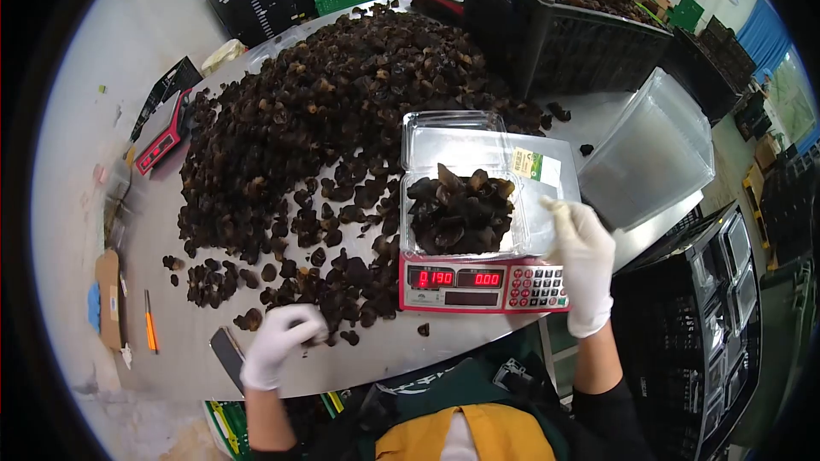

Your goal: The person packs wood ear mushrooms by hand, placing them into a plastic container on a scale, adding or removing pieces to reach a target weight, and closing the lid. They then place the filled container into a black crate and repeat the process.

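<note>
A clear plastic clamshell box (pixel 518 239) filled with dark wood ear mushrooms (pixel 461 213) sits lid open on a red and white digital scale (pixel 453 299), its displays reading 0.190 and 0.00. My right hand (pixel 585 260), in a white glove, is beside the scale's right edge, fingers apart with nothing visible in them. Above the near table edge, my left hand (pixel 286 341), also gloved, has its fingers curled by loose mushrooms; whatever they hold is hidden. A green and white label (pixel 536 166) shows by the box lid.
A large mushroom heap (pixel 342 94) covers the steel table (pixel 184 350). A second scale (pixel 162 132) and an orange cutter (pixel 150 322) lie left. Stacked clear boxes (pixel 653 149) stand right. A black crate (pixel 564 43) of mushrooms is behind; another crate (pixel 683 341) holds clear boxes.
</note>
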{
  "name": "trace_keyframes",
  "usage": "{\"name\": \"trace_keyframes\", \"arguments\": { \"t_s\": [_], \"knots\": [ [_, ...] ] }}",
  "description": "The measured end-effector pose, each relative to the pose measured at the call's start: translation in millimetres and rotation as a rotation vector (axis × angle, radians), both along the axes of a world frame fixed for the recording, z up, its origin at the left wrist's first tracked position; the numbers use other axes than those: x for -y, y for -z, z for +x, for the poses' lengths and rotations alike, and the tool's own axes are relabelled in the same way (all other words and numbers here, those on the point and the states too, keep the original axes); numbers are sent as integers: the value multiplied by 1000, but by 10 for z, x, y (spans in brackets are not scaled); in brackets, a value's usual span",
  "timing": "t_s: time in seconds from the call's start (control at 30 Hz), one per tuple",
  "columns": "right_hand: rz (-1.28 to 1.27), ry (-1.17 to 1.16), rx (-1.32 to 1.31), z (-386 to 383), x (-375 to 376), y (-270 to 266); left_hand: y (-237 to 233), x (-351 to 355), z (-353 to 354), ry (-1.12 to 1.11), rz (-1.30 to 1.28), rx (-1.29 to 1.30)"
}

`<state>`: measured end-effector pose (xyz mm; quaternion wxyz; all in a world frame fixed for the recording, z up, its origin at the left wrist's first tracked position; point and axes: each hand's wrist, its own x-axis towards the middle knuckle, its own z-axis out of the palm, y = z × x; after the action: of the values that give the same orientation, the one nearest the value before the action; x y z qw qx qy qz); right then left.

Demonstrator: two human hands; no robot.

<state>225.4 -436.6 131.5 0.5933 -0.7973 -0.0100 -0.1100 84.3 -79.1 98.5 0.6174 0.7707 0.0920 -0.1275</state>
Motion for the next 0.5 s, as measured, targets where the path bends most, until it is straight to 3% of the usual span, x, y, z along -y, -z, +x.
{"name": "trace_keyframes", "arguments": {
  "t_s": [0.03,0.07,0.1,0.13,0.2,0.23,0.3,0.37,0.5],
  "knots": [
    [-22,29,-75,37,127,55,-23,-266,-256,-60,295,-185],
    [-12,43,-104,53,227,169,64,-563,-562,54,674,-130],
    [-11,54,-162,49,257,227,63,-789,-819,66,739,-390],
    [-11,66,-219,43,270,274,139,-932,-1007,67,739,-392],
    [-100,57,-212,33,226,399,320,-1104,-1188,16,1371,-174],
    [-115,52,-186,20,172,415,363,-1107,-1031,-39,1211,65],
    [-216,27,-185,38,134,540,109,-564,-379,-181,801,224],
    [-282,-2,-184,61,90,655,8,-122,220,-133,683,413],
    [-135,-55,-345,44,-11,480,-113,665,1211,-68,553,730]
  ]
}}
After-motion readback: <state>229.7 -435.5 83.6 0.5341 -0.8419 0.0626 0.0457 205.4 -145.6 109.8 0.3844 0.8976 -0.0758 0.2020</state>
